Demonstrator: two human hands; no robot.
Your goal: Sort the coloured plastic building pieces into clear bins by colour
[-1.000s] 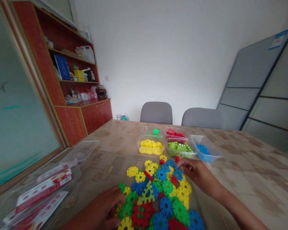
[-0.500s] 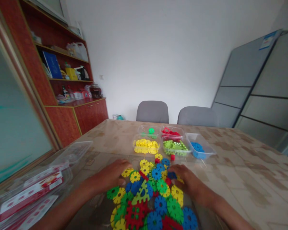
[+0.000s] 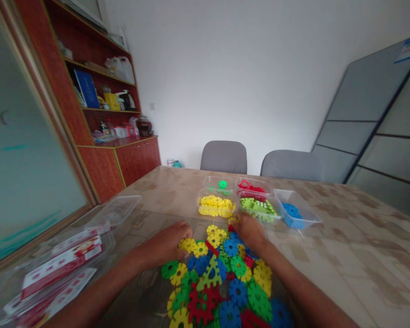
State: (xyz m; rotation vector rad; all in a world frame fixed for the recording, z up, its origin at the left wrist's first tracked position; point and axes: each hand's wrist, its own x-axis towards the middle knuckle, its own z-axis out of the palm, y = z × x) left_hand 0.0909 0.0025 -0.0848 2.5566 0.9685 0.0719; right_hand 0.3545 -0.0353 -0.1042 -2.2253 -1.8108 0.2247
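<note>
A heap of notched plastic discs and lattice pieces in yellow, blue, green and red lies in front of me. At its left edge my left hand is curled, thumb and fingers closing about a yellow notched disc. My right hand reaches over the heap's far end, its fingers pinching another yellow disc, partly hidden by them. A red piece shows just below those fingertips. A light-green triangular piece and a red lattice square lie between my forearms.
Beyond the heap stand clear tubs: yellow discs, light-green pieces, red pieces, blue pieces, and one with a green disc. Clear packaging with printed cards lies left. Two grey chairs stand behind the table.
My right hand has moved from the heap's right side forward to the yellow disc at its far end. My left thumb and fingers have drawn closer together. The view has shifted slightly.
</note>
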